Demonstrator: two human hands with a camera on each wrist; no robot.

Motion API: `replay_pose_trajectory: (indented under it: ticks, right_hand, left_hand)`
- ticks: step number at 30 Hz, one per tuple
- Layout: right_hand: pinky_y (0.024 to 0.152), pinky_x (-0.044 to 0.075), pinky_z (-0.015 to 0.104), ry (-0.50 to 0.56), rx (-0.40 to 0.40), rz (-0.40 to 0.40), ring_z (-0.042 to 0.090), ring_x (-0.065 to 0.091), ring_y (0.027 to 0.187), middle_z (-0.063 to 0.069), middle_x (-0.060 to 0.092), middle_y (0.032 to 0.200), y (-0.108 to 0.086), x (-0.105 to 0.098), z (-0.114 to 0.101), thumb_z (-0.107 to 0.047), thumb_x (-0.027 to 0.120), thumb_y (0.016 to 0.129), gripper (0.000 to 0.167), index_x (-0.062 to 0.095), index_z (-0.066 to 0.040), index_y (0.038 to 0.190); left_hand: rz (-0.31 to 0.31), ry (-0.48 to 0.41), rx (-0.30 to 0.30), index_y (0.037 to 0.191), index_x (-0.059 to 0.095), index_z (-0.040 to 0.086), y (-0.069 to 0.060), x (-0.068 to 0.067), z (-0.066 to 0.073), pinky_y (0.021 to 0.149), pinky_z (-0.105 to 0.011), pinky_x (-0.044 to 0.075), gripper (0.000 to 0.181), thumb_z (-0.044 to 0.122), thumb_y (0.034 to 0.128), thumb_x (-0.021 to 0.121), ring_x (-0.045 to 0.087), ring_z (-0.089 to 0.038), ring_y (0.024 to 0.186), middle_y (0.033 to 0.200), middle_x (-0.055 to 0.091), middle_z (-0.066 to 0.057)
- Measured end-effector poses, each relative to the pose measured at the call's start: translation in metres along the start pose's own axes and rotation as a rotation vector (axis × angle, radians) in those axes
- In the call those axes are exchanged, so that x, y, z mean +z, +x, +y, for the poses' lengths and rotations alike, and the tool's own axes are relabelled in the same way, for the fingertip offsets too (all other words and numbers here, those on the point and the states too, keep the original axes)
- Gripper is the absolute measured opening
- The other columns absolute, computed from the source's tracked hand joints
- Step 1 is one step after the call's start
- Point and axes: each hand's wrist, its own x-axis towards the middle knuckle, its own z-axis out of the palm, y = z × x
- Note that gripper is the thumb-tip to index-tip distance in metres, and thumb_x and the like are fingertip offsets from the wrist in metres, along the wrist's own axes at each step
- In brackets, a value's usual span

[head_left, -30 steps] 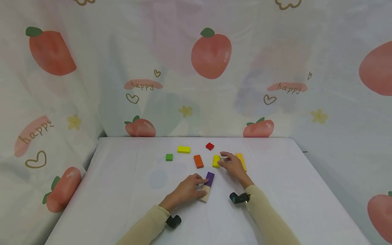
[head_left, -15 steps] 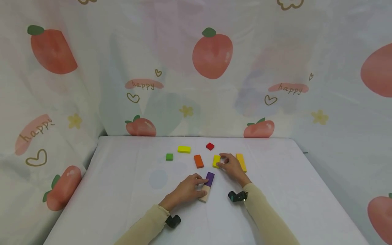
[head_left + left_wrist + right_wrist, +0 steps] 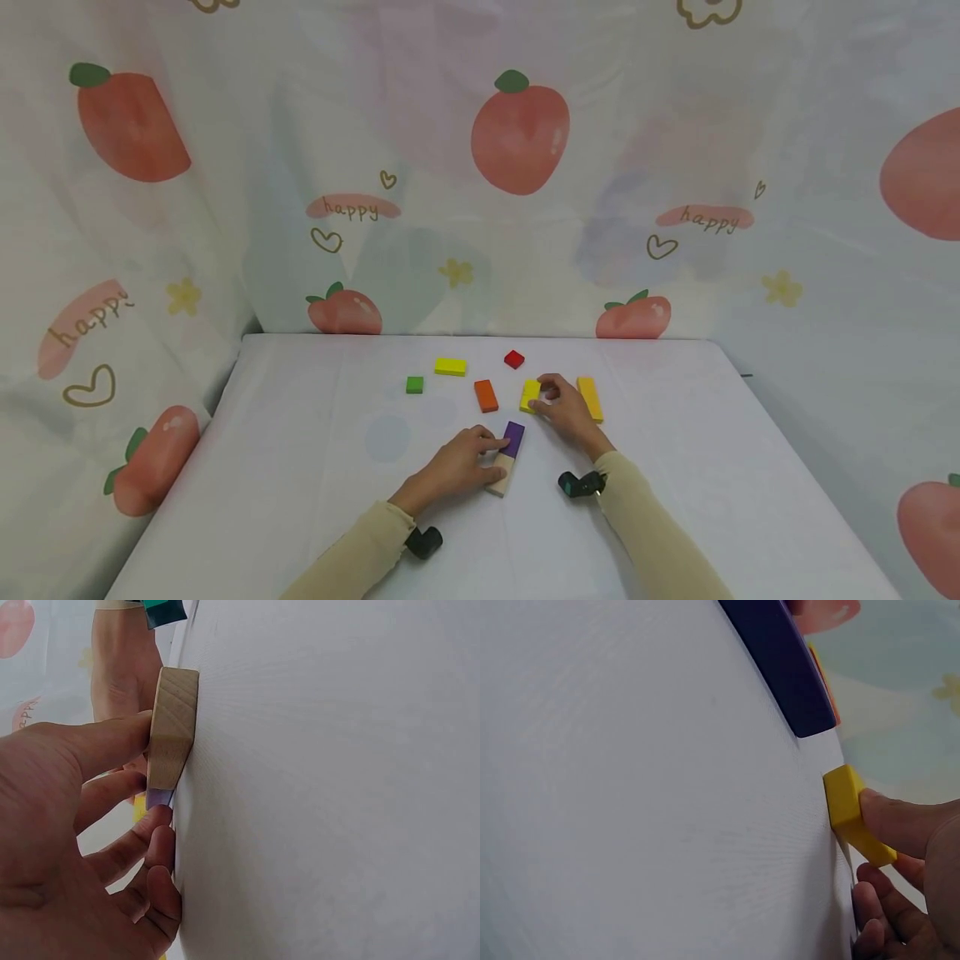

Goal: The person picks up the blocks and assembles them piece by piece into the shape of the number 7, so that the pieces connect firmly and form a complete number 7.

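In the head view, a purple block (image 3: pixel 513 437) and a plain wooden block (image 3: pixel 500 482) lie end to end on the table. My left hand (image 3: pixel 453 462) rests on the pair, thumb on the wooden block and index finger on the purple one. The left wrist view shows the thumb against the wooden block (image 3: pixel 173 724), other fingers down by the tablecloth. With thumb and index finger, my right hand (image 3: pixel 570 412) pinches a small yellow block (image 3: pixel 529 396). Up close in the right wrist view, the thumb presses that yellow block (image 3: pixel 846 802); the index fingertip is partly hidden.
An orange block (image 3: pixel 486 396) lies left of the right hand, and a long yellow-orange block (image 3: pixel 590 399) to its right. Farther back are a red block (image 3: pixel 513 359), a flat yellow block (image 3: pixel 450 367) and a green block (image 3: pixel 415 385). A printed curtain (image 3: pixel 517 250) stands behind the table.
My right hand has moved slightly left, and its thumb and index finger have closed on the small yellow block. The left hand has stayed in place on the purple and wooden blocks.
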Motion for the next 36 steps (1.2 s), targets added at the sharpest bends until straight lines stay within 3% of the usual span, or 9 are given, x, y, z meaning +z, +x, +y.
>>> replay_pose_trajectory:
  ticks: [14, 24, 36]
  right_hand:
    - [0.1, 0.05, 0.045, 0.106, -0.06, 0.057, 0.027, 0.059, 0.112, 0.009, 0.057, 0.13, -0.004, 0.003, 0.005, -0.019, 0.073, 0.088, 0.053, 0.048, -0.018, 0.135]
    - [0.096, 0.053, 0.042, 0.137, -0.099, 0.102, 0.026, 0.06, 0.115, 0.009, 0.054, 0.136, -0.015, -0.002, 0.003, -0.02, 0.063, 0.095, 0.04, 0.053, -0.016, 0.134]
    - [0.074, 0.056, 0.025, 0.256, -0.075, 0.082, 0.028, 0.063, 0.105, 0.012, 0.054, 0.135, -0.018, -0.004, 0.002, -0.012, 0.061, 0.096, 0.036, 0.055, -0.013, 0.132]
  left_hand:
    - [-0.005, -0.026, 0.008, 0.138, 0.057, 0.034, 0.002, 0.0, -0.002, 0.098, -0.038, 0.051, 0.052, 0.04, 0.0878, 0.072, 0.053, -0.016, 0.116, 0.127, 0.057, 0.001]
    - [-0.005, -0.041, -0.009, 0.137, 0.057, 0.035, 0.003, 0.001, -0.002, 0.098, -0.037, 0.051, 0.053, 0.04, 0.0874, 0.073, 0.053, -0.016, 0.116, 0.127, 0.057, 0.002]
    - [-0.007, -0.046, -0.009, 0.138, 0.057, 0.035, 0.003, 0.0, -0.002, 0.098, -0.037, 0.051, 0.053, 0.04, 0.0874, 0.073, 0.053, -0.015, 0.114, 0.126, 0.057, 0.002]
